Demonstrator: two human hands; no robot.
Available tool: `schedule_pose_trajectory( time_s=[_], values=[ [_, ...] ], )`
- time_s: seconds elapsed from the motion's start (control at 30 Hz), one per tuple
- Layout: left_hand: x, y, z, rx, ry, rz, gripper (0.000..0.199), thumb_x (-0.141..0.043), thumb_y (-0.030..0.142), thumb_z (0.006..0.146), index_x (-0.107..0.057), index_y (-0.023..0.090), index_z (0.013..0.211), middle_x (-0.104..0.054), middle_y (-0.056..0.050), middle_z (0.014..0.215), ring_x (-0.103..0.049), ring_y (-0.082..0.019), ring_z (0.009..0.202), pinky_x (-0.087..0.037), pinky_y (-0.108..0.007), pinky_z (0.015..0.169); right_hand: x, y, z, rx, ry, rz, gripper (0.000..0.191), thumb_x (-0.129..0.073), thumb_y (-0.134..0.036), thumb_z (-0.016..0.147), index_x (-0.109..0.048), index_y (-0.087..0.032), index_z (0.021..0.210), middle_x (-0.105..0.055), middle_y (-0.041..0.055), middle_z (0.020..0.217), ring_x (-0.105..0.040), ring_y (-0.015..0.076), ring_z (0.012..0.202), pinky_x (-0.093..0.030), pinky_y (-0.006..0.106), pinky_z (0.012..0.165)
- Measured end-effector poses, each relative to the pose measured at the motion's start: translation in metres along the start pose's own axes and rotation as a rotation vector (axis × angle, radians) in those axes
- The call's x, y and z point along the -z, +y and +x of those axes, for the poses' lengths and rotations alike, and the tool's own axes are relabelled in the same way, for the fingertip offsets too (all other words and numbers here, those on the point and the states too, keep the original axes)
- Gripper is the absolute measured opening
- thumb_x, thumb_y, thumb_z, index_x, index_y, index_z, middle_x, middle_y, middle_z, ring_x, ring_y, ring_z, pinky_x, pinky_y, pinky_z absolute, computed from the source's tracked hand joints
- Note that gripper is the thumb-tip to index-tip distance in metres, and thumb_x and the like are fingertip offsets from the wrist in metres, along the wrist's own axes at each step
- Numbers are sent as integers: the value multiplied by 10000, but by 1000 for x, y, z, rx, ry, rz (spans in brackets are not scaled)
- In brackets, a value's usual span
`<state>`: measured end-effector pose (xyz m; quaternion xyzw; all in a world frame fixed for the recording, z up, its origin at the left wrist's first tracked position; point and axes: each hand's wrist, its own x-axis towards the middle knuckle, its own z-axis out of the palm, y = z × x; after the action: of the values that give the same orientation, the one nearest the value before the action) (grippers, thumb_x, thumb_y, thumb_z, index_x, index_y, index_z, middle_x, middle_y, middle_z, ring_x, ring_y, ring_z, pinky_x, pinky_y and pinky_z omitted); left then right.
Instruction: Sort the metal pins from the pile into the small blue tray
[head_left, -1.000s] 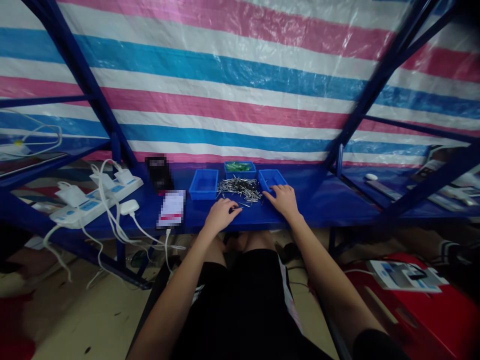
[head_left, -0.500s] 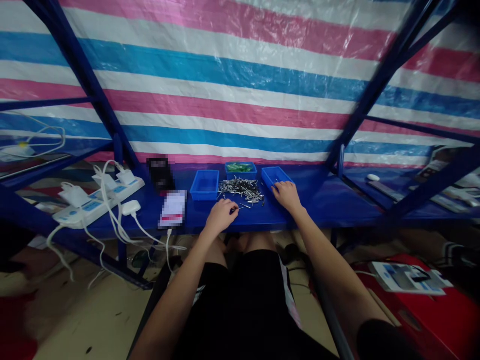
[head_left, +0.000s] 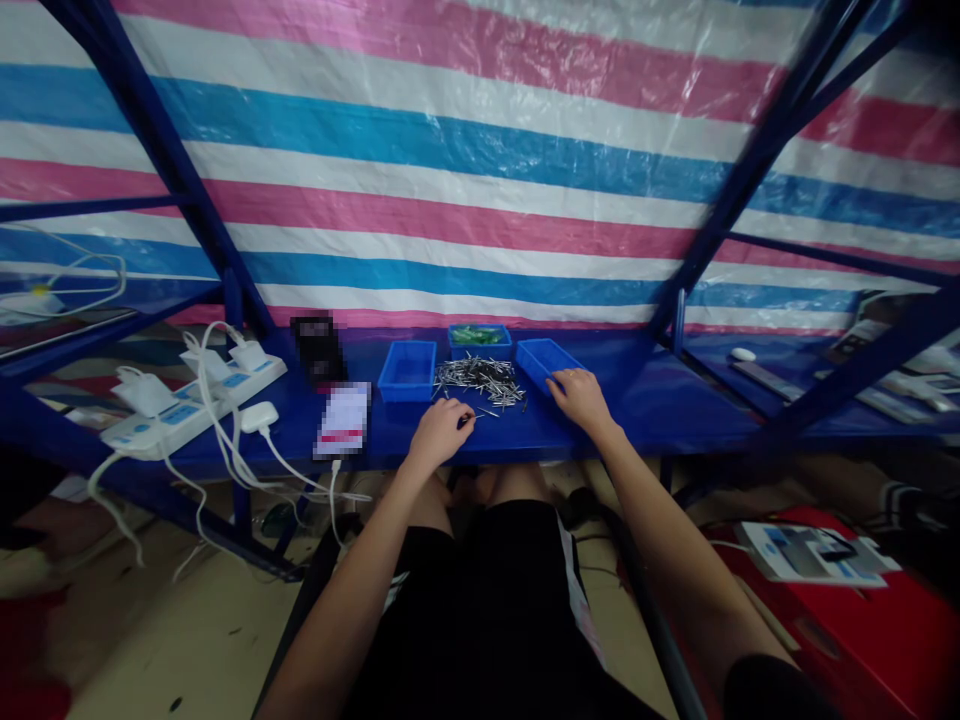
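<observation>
My left hand (head_left: 442, 432) is closed just in front of a pile of thin metal rods (head_left: 481, 378), several with black parts. A thin rod with a dark end (head_left: 465, 420) is pinched in its fingers. My right hand (head_left: 582, 400) has its fingers curled on the near right rim of the right blue tray (head_left: 534, 362), which sits at an angle. My own fingers partly hide that tray's near corner. Left of the pile is another blue tray (head_left: 408, 372), with no contents visible. A third blue tray (head_left: 480, 352), behind the pile, holds green pieces (head_left: 478, 335).
On the blue table (head_left: 637, 390), a blurred-out phone (head_left: 343, 420) and a dark object (head_left: 319, 345) lie to the left. A white power strip (head_left: 195, 405) with plugs and trailing cables (head_left: 225, 430) stands further left. Blue metal posts (head_left: 712, 210) frame a striped sheet (head_left: 465, 200).
My right hand has drawn back a little from inside the right tray to its near edge. That tray has shifted slightly left. My left hand has barely moved.
</observation>
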<state>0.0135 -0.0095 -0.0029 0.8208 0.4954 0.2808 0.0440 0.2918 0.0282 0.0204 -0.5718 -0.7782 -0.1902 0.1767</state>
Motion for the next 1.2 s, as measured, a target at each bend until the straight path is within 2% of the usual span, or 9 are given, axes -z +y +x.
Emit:
schedule_pose_trajectory(
  time_s=[0.13,0.37,0.43,0.53,0.6,0.7,0.8,0.93,1.2],
  values=[
    [0,0,0,6,1,-1,178,-475,293,838,-636,218,849,-610,-35,854,-518,-192,847,-397,-307,742,-4,-9,2,-57,38,-57,292,-376,-310,899,-608,-158,806,-642,86,806,-531,204,809,-267,310,760],
    [3,3,0,16,-10,4,180,-480,294,839,-641,216,854,-614,-36,859,-521,-188,850,-401,-299,740,-6,-28,7,-40,9,-20,295,-377,-301,896,-619,-154,814,-632,96,798,-520,209,814,-282,323,775],
    [3,3,0,15,-8,9,181,-479,298,841,-641,218,850,-613,-35,849,-519,-187,847,-399,-297,733,-3,-32,5,-48,52,2,292,-389,-321,893,-626,-151,876,-628,108,861,-514,219,859,-292,330,801],
    [2,3,0,19,1,26,186,-477,309,844,-640,221,852,-614,-34,844,-517,-189,846,-392,-297,724,5,-43,-6,-114,201,41,318,-408,-343,886,-583,-151,1069,-570,135,1088,-466,242,1008,-300,341,846],
    [2,2,0,31,3,39,186,-484,318,840,-640,221,870,-617,-34,851,-517,-192,848,-388,-297,717,10,-55,-19,-164,234,73,314,-390,-321,894,-564,-167,1106,-545,128,1137,-456,238,1023,-316,334,832],
    [2,2,1,70,4,57,190,-507,336,826,-638,216,894,-622,-36,843,-518,-196,843,-385,-299,713,13,-78,-38,-134,66,119,268,-381,-295,896,-608,-187,989,-605,98,977,-497,216,899,-343,317,769],
    [1,1,2,94,13,59,195,-509,350,823,-641,214,868,-619,-41,831,-521,-196,834,-382,-298,712,8,-99,-44,-102,-50,166,268,-401,-326,891,-617,-180,951,-617,101,958,-502,227,914,-359,318,765],
    [0,-1,2,89,25,49,174,-513,335,820,-641,217,833,-613,-41,798,-523,-200,806,-381,-302,699,-4,-109,-28,-65,-57,279,300,-413,-378,886,-614,-174,975,-615,112,975,-506,231,951,-378,328,809],
    [0,-1,1,139,72,26,154,-500,301,833,-622,219,878,-610,-34,803,-534,-191,819,-384,-282,684,-26,-96,0,-37,-37,380,257,-489,-372,850,-621,-173,945,-590,95,939,-515,201,922,-377,328,858]
  ],
)
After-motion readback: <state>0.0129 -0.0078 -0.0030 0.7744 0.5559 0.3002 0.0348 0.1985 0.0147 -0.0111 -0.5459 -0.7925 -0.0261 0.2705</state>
